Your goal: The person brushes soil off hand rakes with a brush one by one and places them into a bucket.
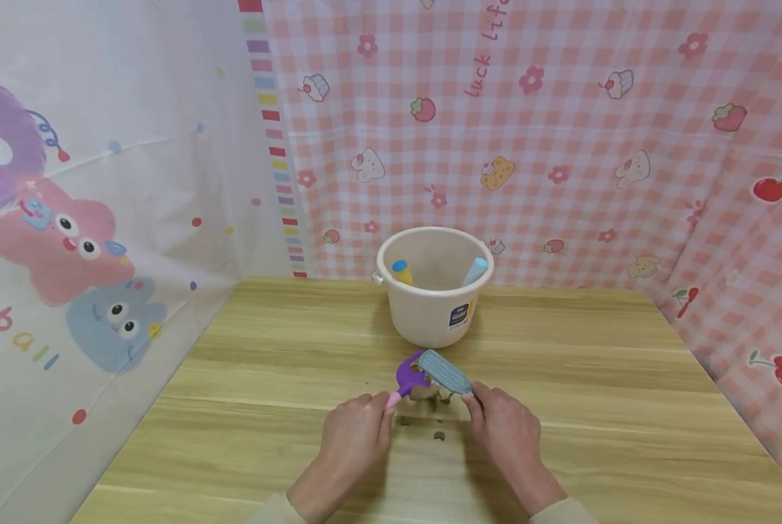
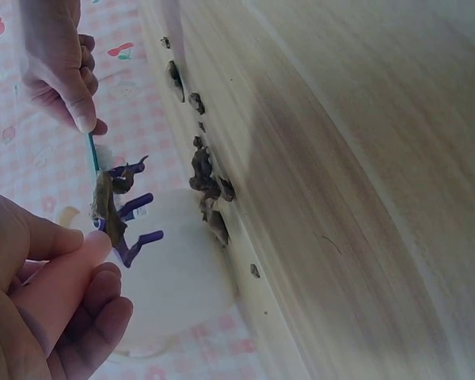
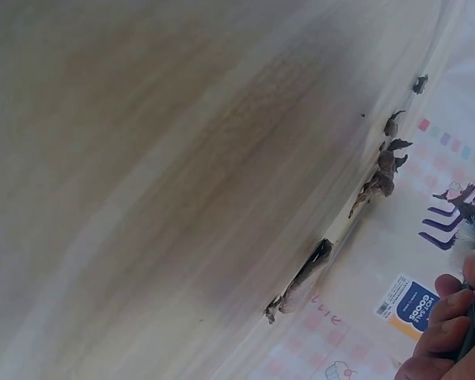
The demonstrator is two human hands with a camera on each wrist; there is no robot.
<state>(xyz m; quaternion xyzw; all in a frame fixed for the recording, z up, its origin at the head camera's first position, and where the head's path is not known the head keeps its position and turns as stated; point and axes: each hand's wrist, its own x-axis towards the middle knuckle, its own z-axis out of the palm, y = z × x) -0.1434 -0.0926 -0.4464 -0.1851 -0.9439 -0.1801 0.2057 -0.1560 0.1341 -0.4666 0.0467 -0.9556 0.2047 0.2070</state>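
Observation:
My left hand [image 1: 354,433] grips the pink handle of a small purple toy rake [image 1: 409,377], its bent tines visible in the left wrist view. Brown, shrivelled leaf-like scraps [image 2: 108,207] lie on the rake's head. A grey-blue brush [image 1: 446,371] with pale bristles is held in my right hand [image 1: 510,433], thumb and fingers around its handle. The brush head overlaps the rake's tines, just above the table. Beneath both tools, more brown scraps [image 2: 204,170] lie in a loose clump, with a few strays nearer me. The bristles' exact contact is partly hidden.
A cream bucket [image 1: 430,316] with a label stands right behind the tools. Inside it show a yellow handle with a blue end [image 1: 401,271] and a light blue handle [image 1: 475,271]. The wood-grain table [image 1: 594,364] meets patterned curtains at its back and sides.

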